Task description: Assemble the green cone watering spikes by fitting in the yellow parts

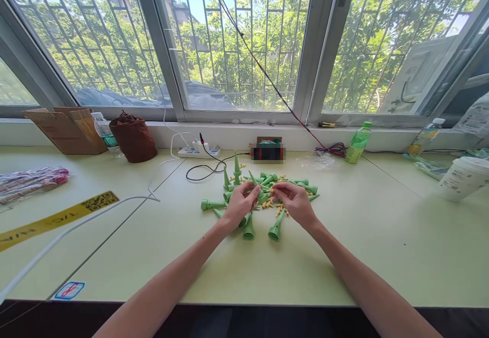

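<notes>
My left hand (240, 203) is closed around a green plastic watering spike (262, 196), its pointed end tilted up and to the left. Close beside it, my right hand (298, 204) pinches a small yellow plastic piece (272, 190), held near the spike's side. Under and around both hands lies a loose pile of similar green spikes (248, 231), most on their sides. One spike (236, 167) stands upright behind my left hand. Small yellow pieces (267, 204) are scattered among them, partly hidden by my hands.
Along the window sill stand a power strip (198, 150), a dark box-like device (268, 153), a green-capped bottle (358, 143) and a brown pouch (133, 138). A white cup (464, 179) is at the right. A white cable (76, 226) and yellow tape (57, 222) cross the left side.
</notes>
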The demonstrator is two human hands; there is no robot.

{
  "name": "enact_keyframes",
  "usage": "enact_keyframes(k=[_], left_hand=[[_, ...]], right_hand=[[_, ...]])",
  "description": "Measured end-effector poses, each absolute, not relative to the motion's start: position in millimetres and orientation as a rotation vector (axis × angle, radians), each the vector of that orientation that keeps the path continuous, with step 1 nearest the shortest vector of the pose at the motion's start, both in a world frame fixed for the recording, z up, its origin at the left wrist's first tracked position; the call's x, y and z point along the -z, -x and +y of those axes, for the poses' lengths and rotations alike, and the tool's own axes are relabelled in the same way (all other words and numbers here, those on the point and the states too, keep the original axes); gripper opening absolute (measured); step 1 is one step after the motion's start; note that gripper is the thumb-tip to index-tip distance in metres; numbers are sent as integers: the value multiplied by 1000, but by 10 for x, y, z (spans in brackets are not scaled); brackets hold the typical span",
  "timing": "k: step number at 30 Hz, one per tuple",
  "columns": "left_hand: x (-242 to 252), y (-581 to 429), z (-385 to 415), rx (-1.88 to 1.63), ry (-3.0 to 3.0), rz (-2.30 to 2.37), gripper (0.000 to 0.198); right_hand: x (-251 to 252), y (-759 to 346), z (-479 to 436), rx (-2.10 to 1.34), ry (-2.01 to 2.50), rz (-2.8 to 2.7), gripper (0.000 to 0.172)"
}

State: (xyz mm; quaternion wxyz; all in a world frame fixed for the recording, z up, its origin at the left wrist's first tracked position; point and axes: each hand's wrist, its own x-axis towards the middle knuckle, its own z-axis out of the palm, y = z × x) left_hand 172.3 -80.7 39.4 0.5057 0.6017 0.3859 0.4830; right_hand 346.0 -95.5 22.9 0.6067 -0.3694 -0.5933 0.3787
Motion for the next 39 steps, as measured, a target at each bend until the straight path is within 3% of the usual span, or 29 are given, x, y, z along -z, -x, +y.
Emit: enact_keyframes(k=[39], left_hand=[[-345, -1739, -807, -1181, -1629, 931, 30]], right_hand=[[-228, -3473, -966, -783, 985, -1426, 31]])
